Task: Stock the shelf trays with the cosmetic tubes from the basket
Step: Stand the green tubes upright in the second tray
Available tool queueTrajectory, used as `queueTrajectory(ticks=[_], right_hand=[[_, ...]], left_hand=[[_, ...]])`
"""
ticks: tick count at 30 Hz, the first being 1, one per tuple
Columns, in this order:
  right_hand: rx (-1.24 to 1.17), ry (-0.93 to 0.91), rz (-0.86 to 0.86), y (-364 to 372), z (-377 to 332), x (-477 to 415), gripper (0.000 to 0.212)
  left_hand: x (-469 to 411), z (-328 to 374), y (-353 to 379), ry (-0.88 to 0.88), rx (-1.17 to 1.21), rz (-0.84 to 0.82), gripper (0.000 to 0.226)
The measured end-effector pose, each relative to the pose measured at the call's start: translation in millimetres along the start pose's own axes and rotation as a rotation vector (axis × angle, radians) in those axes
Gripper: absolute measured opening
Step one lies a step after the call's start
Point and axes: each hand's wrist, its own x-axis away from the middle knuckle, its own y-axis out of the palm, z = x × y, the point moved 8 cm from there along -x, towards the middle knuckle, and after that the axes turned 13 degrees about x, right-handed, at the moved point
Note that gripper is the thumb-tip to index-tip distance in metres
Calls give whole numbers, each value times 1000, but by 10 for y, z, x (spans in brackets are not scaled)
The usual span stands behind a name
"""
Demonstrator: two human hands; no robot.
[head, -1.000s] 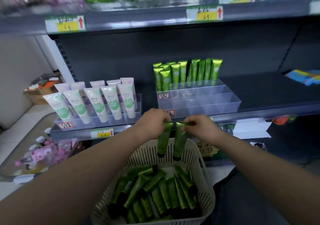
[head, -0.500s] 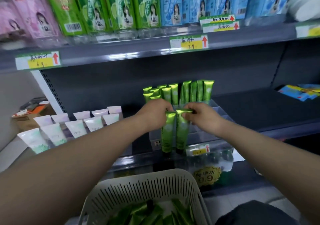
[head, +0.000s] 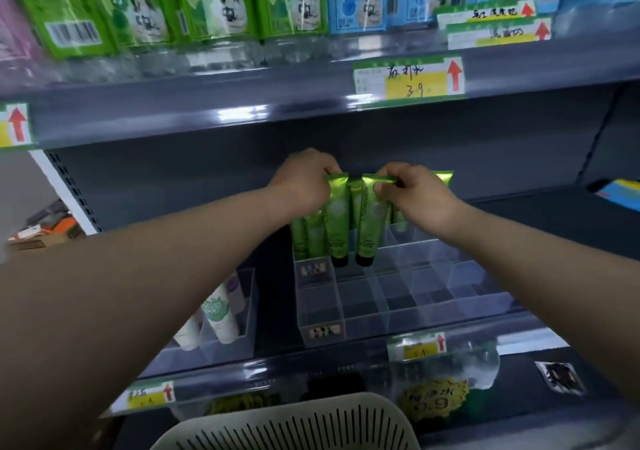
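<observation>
Two green cosmetic tubes hang cap-down at the centre of the frame, one to each hand. The left hand (head: pixel 304 179) has its fingers curled round the crimped top of the left tube (head: pixel 337 221), and the right hand (head: pixel 415 193) pinches the crimped top of the right tube (head: pixel 369 228). Both tubes are upright and just beside each other, with their black caps low over the clear tray (head: pixel 398 297) on the middle shelf. They sit directly in front of the stocked tubes (head: pixel 306 238) that fill the tray's back cells towards the left. Whether the caps have entered a cell yet cannot be told, because the tray walls are transparent.

I judge the step in hand to be placement: the pair has reached the shelf and is being lined up with the cells in the next row forward. The next move calls for lowering each tube straight down into its own cell, keeping it vertical so the cap seats on the floor and does not catch a divider. Only then should the fingers let go.

The basket (head: pixel 294 425) shows only its slotted rim at the bottom centre (its contents are out of view). White tubes (head: pixel 218 314) stand in a separate tray at lower left.
</observation>
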Motion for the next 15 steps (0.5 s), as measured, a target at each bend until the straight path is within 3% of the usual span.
queueTrajectory(ticks=[15], right_hand=[[53,-41,38,406,277,-572,13]], left_hand=[[-506,-376,406,-6,24,37,34]])
